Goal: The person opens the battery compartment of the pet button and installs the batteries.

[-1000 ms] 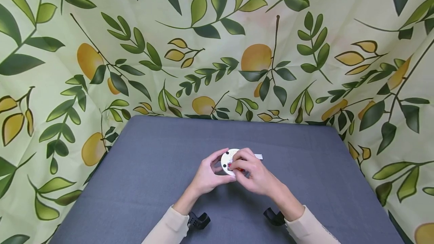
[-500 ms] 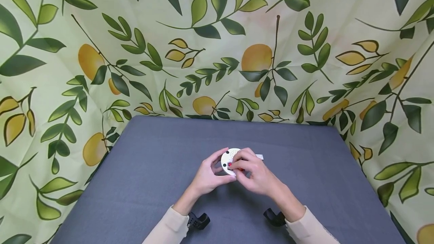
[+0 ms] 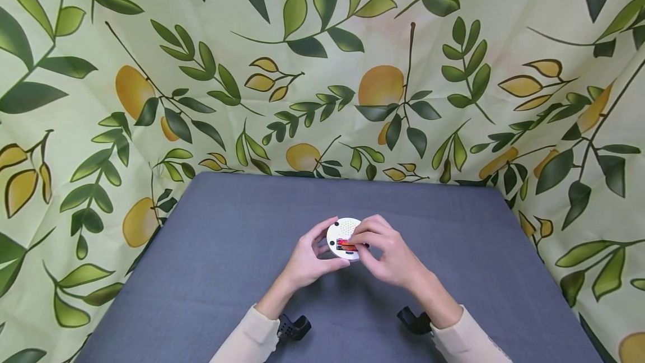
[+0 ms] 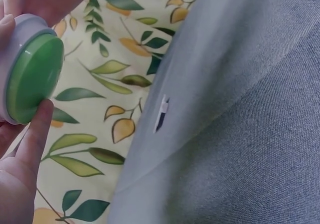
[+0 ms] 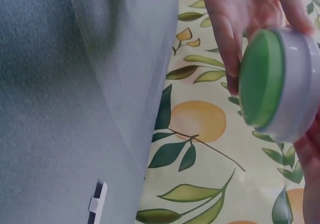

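Note:
My left hand (image 3: 312,260) grips a round white push-button device (image 3: 346,227) by its rim, with the underside turned up in the head view. Its green dome (image 4: 37,79) faces the other way, and one left finger touches it. Red and black batteries (image 3: 345,245) lie side by side in the slot on the underside. Bent fingers of my right hand (image 3: 385,251) touch the right end of these batteries. In the right wrist view the device hides most of the right fingertips.
A small white strip with a dark inner side (image 5: 97,204), like a slot cover, lies on the grey-blue cloth-covered table (image 3: 252,212). Behind the table hangs a leaf-and-fruit patterned cloth (image 3: 322,99). Black wrist mounts (image 3: 294,326) sit under both wrists.
My right hand has shifted right and slightly off the slot, so more of the batteries shows. The device has tipped slightly up and left. The white strip is now hidden in the head view.

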Demonstrator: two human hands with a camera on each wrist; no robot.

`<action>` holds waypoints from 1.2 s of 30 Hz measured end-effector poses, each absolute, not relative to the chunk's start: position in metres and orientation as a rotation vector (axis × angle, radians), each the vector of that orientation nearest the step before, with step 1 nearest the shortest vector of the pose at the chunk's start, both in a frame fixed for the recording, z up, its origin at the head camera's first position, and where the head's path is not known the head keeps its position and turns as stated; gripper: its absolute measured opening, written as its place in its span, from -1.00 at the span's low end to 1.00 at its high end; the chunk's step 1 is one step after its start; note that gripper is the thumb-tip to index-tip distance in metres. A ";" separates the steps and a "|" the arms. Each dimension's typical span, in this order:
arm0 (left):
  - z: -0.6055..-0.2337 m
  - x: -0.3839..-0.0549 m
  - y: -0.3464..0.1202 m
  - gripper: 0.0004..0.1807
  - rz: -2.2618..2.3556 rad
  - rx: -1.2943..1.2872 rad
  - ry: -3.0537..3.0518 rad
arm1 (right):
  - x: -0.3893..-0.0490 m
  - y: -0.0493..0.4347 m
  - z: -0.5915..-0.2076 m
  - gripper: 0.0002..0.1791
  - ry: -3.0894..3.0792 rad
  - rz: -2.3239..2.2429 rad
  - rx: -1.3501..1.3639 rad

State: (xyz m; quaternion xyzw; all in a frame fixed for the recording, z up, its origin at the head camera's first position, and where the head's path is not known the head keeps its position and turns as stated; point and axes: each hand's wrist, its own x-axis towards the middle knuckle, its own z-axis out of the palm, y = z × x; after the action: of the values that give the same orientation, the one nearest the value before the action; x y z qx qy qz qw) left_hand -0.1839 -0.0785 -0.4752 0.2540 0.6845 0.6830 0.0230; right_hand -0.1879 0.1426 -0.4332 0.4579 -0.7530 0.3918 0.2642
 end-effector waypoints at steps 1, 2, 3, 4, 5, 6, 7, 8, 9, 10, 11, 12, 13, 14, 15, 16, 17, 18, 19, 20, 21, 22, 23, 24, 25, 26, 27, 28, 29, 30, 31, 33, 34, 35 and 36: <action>-0.475 -0.184 -0.079 -0.08 2.110 0.780 2.127 | -0.188 0.144 -0.433 -0.77 -2.045 1.054 1.227; -0.476 -0.184 -0.079 -0.08 2.106 0.775 2.134 | -0.189 0.145 -0.433 -0.77 -2.059 1.050 1.214; -0.476 -0.184 -0.079 -0.08 2.103 0.772 2.139 | -0.189 0.146 -0.433 -0.78 -2.069 1.044 1.204; -0.476 -0.185 -0.079 -0.07 2.098 0.770 2.145 | -0.189 0.148 -0.433 -0.78 -2.078 1.039 1.195; -0.476 -0.185 -0.080 -0.07 2.097 0.769 2.147 | -0.190 0.149 -0.432 -0.78 -2.089 1.033 1.187; -0.476 -0.185 -0.080 -0.07 2.096 0.767 2.150 | -0.190 0.150 -0.432 -0.79 -2.102 1.030 1.176; -0.477 -0.185 -0.080 -0.07 2.097 0.767 2.153 | -0.190 0.151 -0.432 -0.80 -2.112 1.027 1.169; -0.477 -0.185 -0.080 -0.07 2.100 0.766 2.153 | -0.190 0.151 -0.432 -0.80 -2.125 1.024 1.158; -0.478 -0.186 -0.080 -0.07 2.101 0.767 2.155 | -0.190 0.152 -0.431 -0.80 -2.134 1.018 1.148; -0.478 -0.186 -0.081 -0.07 2.100 0.766 2.160 | -0.190 0.153 -0.431 -0.80 -2.148 1.008 1.132; -0.479 -0.186 -0.081 -0.07 2.099 0.764 2.163 | -0.190 0.153 -0.431 -0.80 -2.153 0.991 1.115; -0.479 -0.187 -0.081 -0.07 2.102 0.764 2.163 | -0.190 0.154 -0.431 -0.79 -2.158 0.976 1.099; -0.480 -0.187 -0.081 -0.07 2.105 0.762 2.161 | -0.191 0.155 -0.431 -0.79 -2.171 0.964 1.081; -0.480 -0.187 -0.081 -0.07 2.107 0.759 2.159 | -0.192 0.156 -0.432 -0.80 -2.178 0.947 1.062; -0.481 -0.187 -0.081 -0.07 2.109 0.756 2.157 | -0.193 0.157 -0.432 -0.80 -2.178 0.927 1.045; -0.481 -0.187 -0.081 -0.07 2.110 0.754 2.157 | -0.195 0.159 -0.433 -0.80 -2.173 0.904 1.031; -0.481 -0.187 -0.081 -0.07 2.116 0.754 2.151 | -0.197 0.160 -0.435 -0.79 -2.165 0.888 1.021; -0.481 -0.187 -0.080 -0.07 2.121 0.752 2.147 | -0.198 0.162 -0.436 -0.79 -2.165 0.878 1.011; -0.481 -0.187 -0.080 -0.06 2.125 0.750 2.144 | -0.200 0.163 -0.437 -0.78 -2.163 0.865 1.001; -0.481 -0.188 -0.080 -0.06 2.129 0.749 2.142 | -0.202 0.165 -0.438 -0.77 -2.155 0.850 0.993; -0.481 -0.188 -0.080 -0.06 2.132 0.748 2.144 | -0.204 0.167 -0.440 -0.76 -2.155 0.836 0.984; -0.482 -0.188 -0.080 -0.06 2.133 0.745 2.145 | -0.205 0.168 -0.441 -0.76 -2.161 0.827 0.974; -0.482 -0.188 -0.080 -0.06 2.136 0.741 2.145 | -0.207 0.170 -0.443 -0.75 -2.173 0.821 0.962; -0.482 -0.188 -0.080 -0.06 2.137 0.738 2.147 | -0.208 0.172 -0.445 -0.76 -2.188 0.815 0.950; -0.482 -0.188 -0.081 -0.06 2.136 0.734 2.150 | -0.210 0.173 -0.447 -0.77 -2.201 0.811 0.937; -0.482 -0.188 -0.081 -0.06 2.133 0.729 2.156 | -0.211 0.175 -0.449 -0.78 -2.219 0.806 0.922; -0.482 -0.188 -0.081 -0.06 2.130 0.725 2.159 | -0.213 0.177 -0.451 -0.79 -2.234 0.806 0.909; -0.482 -0.188 -0.081 -0.06 2.129 0.722 2.159 | -0.215 0.178 -0.454 -0.80 -2.248 0.810 0.897; -0.481 -0.188 -0.082 -0.06 2.128 0.718 2.160 | -0.217 0.179 -0.456 -0.80 -2.262 0.813 0.885; -0.482 -0.188 -0.082 -0.05 2.127 0.715 2.162 | -0.219 0.180 -0.458 -0.81 -2.276 0.816 0.872; -0.482 -0.187 -0.082 -0.05 2.128 0.713 2.161 | -0.221 0.182 -0.460 -0.82 -2.289 0.821 0.859; -0.482 -0.187 -0.082 -0.05 2.132 0.713 2.158 | -0.224 0.184 -0.464 -0.83 -2.322 0.827 0.827; -0.482 -0.187 -0.082 -0.05 2.134 0.712 2.156 | -0.226 0.185 -0.466 -0.84 -2.341 0.825 0.809; -0.482 -0.187 -0.082 -0.04 2.136 0.713 2.153 | -0.228 0.186 -0.468 -0.84 -2.362 0.824 0.790; -0.482 -0.187 -0.082 -0.04 2.139 0.716 2.150 | -0.229 0.188 -0.470 -0.85 -2.387 0.822 0.769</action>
State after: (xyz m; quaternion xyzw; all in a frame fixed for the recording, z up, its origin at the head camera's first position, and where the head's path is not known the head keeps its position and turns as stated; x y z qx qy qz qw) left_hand -0.1872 -0.0820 -0.4820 0.2296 0.6900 0.6863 0.0129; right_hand -0.2288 0.1875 -0.4700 0.2821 -0.8761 0.3015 0.2488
